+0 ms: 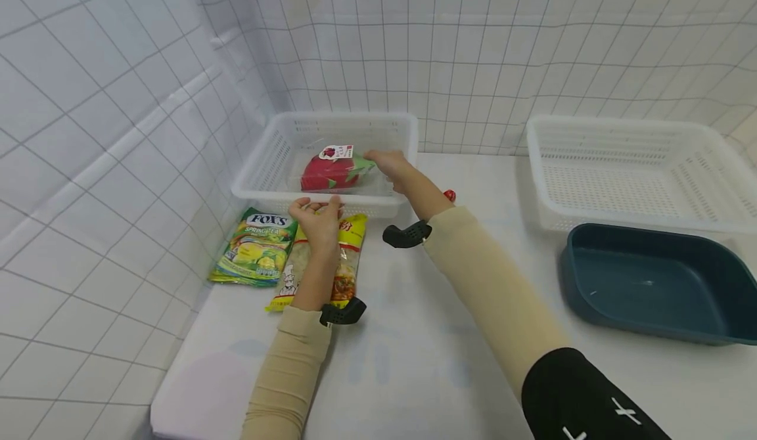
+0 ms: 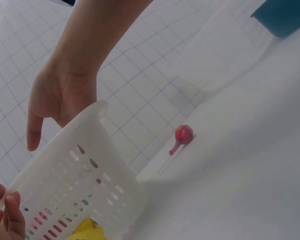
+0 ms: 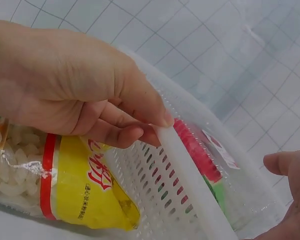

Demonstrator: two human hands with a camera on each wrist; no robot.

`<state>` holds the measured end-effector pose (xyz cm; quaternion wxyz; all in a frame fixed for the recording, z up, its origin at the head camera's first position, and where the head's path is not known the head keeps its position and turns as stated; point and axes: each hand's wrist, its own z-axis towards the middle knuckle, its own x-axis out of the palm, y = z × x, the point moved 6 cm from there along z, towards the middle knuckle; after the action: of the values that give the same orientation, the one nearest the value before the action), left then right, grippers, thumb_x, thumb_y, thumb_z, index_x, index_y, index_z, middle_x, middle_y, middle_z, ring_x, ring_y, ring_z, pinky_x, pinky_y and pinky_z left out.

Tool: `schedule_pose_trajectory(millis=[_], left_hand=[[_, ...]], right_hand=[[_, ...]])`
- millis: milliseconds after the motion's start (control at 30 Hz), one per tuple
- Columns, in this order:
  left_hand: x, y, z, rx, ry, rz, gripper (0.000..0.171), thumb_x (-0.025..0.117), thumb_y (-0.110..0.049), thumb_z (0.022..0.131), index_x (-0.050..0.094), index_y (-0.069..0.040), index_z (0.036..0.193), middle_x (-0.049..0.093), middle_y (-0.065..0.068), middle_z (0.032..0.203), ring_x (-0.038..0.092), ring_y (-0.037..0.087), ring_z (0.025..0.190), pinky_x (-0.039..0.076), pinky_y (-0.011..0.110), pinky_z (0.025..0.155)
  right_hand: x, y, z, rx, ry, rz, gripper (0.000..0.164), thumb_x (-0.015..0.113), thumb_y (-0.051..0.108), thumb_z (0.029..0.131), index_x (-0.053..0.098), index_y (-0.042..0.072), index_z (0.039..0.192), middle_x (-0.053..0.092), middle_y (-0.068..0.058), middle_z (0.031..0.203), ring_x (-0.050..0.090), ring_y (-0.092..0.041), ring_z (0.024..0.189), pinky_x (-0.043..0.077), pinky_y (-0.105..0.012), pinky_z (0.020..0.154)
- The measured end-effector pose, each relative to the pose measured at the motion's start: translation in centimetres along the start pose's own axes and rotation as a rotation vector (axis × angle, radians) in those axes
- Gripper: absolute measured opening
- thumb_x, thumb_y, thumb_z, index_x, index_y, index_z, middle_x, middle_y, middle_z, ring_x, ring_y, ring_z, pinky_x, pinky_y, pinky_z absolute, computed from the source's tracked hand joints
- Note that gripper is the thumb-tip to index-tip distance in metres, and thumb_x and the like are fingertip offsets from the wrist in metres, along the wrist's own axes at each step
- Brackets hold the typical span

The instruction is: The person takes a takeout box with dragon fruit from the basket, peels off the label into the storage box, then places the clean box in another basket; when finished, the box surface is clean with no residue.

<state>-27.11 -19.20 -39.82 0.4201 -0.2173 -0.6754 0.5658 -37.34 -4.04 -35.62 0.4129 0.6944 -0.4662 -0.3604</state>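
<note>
A dragon fruit in a clear labelled package (image 1: 331,169) lies inside a white plastic basket (image 1: 269,197) at the back left. My left hand (image 1: 321,226) pinches the basket's front rim, thumb on top and fingers curled below, as the right wrist view shows. At the basket's right side, my right hand (image 1: 393,167) reaches in by the fruit's green end. Its thumb is extended in the left wrist view; whether its fingertips touch the package I cannot tell. Under my left hand lies a yellow-ended food bag (image 3: 90,185), beside a green Fox's candy bag (image 1: 257,248).
A red-wrapped lollipop (image 2: 183,135) lies on the table right of the basket, mostly behind my right forearm in the head view. Another white basket (image 1: 621,177) stands at the back right, with a dark teal tub (image 1: 656,289) before it. Gridded white walls rise behind and left.
</note>
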Motion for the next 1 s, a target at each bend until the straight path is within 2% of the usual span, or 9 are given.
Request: schedule_pose_trajectory(millis=[133,233,333,467,667,733,833,933,1000], left_hand=[[-0.11,-0.16,-0.09,0.009,0.0,-0.017,0.054,0.067,-0.002,0.091,0.022,-0.011,0.12,0.043,0.009,0.1,0.058,0.019,0.076,0.054,0.025,0.076],[-0.23,-0.26,-0.18,0.01,0.0,-0.019,0.054,0.067,-0.003,0.091,0.022,-0.011,0.119,0.043,0.009,0.099,0.058,0.018,0.075,0.054,0.024,0.074],[-0.32,-0.35,-0.23,0.017,0.001,-0.029,0.053,0.068,-0.002,0.09,0.023,-0.01,0.117,0.042,0.009,0.098,0.058,0.018,0.073,0.054,0.024,0.073],[-0.26,-0.29,-0.17,0.019,0.0,-0.052,0.053,0.067,0.0,0.089,0.023,-0.01,0.116,0.043,0.009,0.097,0.057,0.017,0.071,0.054,0.024,0.071],[0.12,-0.21,-0.19,0.014,0.021,-0.053,0.053,0.067,-0.002,0.09,0.022,-0.011,0.117,0.044,0.009,0.1,0.057,0.018,0.075,0.054,0.026,0.075],[0.11,-0.24,-0.23,0.017,0.025,-0.045,0.053,0.067,-0.003,0.091,0.022,-0.011,0.116,0.045,0.009,0.101,0.057,0.018,0.077,0.054,0.026,0.077],[0.12,-0.24,-0.28,0.016,0.025,-0.043,0.053,0.067,-0.004,0.091,0.022,-0.011,0.117,0.045,0.009,0.101,0.058,0.018,0.078,0.054,0.026,0.077],[0.12,-0.26,-0.32,0.017,0.021,-0.041,0.053,0.067,-0.003,0.091,0.022,-0.011,0.117,0.045,0.009,0.101,0.058,0.018,0.078,0.054,0.026,0.077],[0.11,-0.25,-0.35,0.015,0.018,-0.037,0.053,0.067,-0.003,0.091,0.022,-0.011,0.117,0.045,0.009,0.1,0.058,0.018,0.079,0.054,0.027,0.077]], right_hand=[[0.16,-0.37,-0.01,0.045,-0.002,0.118,0.074,0.056,0.037,0.097,0.019,0.009,0.155,0.025,-0.013,0.156,0.032,-0.035,0.138,0.031,-0.047,0.111],[0.31,-0.45,-0.07,0.057,0.006,0.17,0.073,0.056,0.036,0.098,0.019,0.01,0.155,0.029,-0.018,0.152,0.041,-0.032,0.131,0.039,-0.041,0.105],[0.51,-0.53,-0.09,0.059,0.004,0.189,0.067,0.057,0.036,0.097,0.029,0.009,0.152,0.04,-0.021,0.141,0.053,-0.027,0.107,0.048,-0.035,0.093],[0.76,-0.76,-0.01,0.075,-0.005,0.218,0.065,0.063,0.038,0.094,0.038,0.007,0.145,0.051,-0.017,0.118,0.054,-0.02,0.078,0.054,-0.027,0.076],[0.54,-0.65,0.19,0.028,-0.004,0.241,0.068,0.069,0.034,0.09,0.036,0.003,0.141,0.05,-0.014,0.102,0.051,-0.017,0.072,0.056,-0.031,0.077],[0.52,-0.58,0.24,0.003,-0.011,0.256,0.071,0.069,0.032,0.09,0.032,0.005,0.143,0.047,-0.012,0.094,0.048,-0.016,0.067,0.057,-0.029,0.069],[0.46,-0.55,0.2,-0.02,-0.035,0.263,0.077,0.069,0.032,0.09,0.023,0.009,0.147,0.047,-0.013,0.094,0.046,-0.016,0.064,0.056,-0.027,0.06],[0.48,-0.53,0.09,-0.041,-0.058,0.266,0.075,0.069,0.031,0.09,0.024,0.01,0.146,0.05,-0.014,0.097,0.047,-0.016,0.062,0.055,-0.026,0.058],[0.51,-0.52,0.01,-0.058,-0.076,0.26,0.071,0.068,0.03,0.09,0.027,0.01,0.145,0.051,-0.013,0.091,0.048,-0.016,0.059,0.055,-0.026,0.056]])
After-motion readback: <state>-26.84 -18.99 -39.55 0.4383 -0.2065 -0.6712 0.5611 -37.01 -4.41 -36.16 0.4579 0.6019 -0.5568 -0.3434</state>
